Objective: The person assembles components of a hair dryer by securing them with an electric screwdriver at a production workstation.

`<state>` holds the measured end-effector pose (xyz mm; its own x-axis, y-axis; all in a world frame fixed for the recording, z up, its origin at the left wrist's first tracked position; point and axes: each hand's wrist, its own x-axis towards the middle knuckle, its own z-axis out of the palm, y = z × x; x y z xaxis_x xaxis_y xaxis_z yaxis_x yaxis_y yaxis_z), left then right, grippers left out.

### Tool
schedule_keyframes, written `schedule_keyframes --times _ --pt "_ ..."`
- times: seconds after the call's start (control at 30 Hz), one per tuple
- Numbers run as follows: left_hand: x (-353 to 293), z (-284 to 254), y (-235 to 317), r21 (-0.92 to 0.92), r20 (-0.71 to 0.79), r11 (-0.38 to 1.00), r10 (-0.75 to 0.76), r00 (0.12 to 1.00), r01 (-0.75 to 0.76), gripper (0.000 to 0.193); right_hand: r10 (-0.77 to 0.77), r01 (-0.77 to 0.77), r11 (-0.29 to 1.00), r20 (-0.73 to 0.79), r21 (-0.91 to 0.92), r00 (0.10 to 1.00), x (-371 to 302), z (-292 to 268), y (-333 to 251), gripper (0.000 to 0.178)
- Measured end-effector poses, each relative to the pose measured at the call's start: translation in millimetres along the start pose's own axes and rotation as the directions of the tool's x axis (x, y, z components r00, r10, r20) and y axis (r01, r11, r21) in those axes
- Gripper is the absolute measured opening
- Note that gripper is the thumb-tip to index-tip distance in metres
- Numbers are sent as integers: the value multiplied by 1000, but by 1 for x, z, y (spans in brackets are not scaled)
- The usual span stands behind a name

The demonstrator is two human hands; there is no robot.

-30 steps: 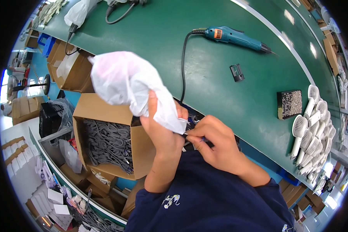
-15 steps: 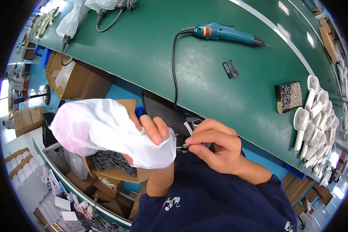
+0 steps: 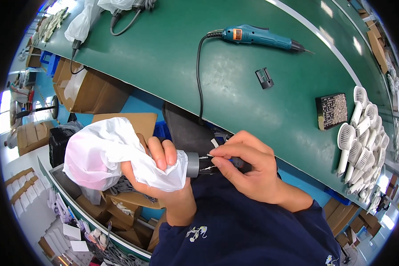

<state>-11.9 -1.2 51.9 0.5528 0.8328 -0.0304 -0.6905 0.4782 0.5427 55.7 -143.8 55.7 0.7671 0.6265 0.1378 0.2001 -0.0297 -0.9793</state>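
The left hand (image 3: pixel 157 154) clamps the white plastic-wrapped, pink-tinted device (image 3: pixel 103 155) beside the green desk (image 3: pixel 164 55), apparently steadying its grey cylindrical end (image 3: pixel 192 165) for the right hand (image 3: pixel 244 164), which pinches a slender pale piece (image 3: pixel 209 155) just beside that end.

Bright light leaves white glare spots on the green tabletop (image 3: pixel 164 57), whose edges bow with fisheye distortion.

My green desk (image 3: pixel 164 57) carries a teal screwdriver (image 3: pixel 261 37) at upper centre, a small black part (image 3: pixel 264 78) lower, a box of metallic bits (image 3: pixel 332 111) and white brushes (image 3: pixel 361 146) at right, white-wrapped items (image 3: pixel 80 27) upper left.
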Motion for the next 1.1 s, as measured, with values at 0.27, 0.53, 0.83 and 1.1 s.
schedule_keyframes --times 0.27,0.53,0.83,1.1 --pt "-5 15 3 194 -67 978 90 994 -75 32 -127 118 979 -48 -167 991 -3 6 0 20" --pt "-5 12 5 190 -74 980 65 995 -50 30 -112 117 963 31 -244 993 -4 6 -2 22" --pt "-5 12 4 166 -70 986 21 997 -9 32 -10 22 981 61 -191 998 -9 7 -4 20" --pt "-2 4 0 118 -69 993 -10 998 18 32 78 -70 986 42 -150 996 -9 7 -4 17"
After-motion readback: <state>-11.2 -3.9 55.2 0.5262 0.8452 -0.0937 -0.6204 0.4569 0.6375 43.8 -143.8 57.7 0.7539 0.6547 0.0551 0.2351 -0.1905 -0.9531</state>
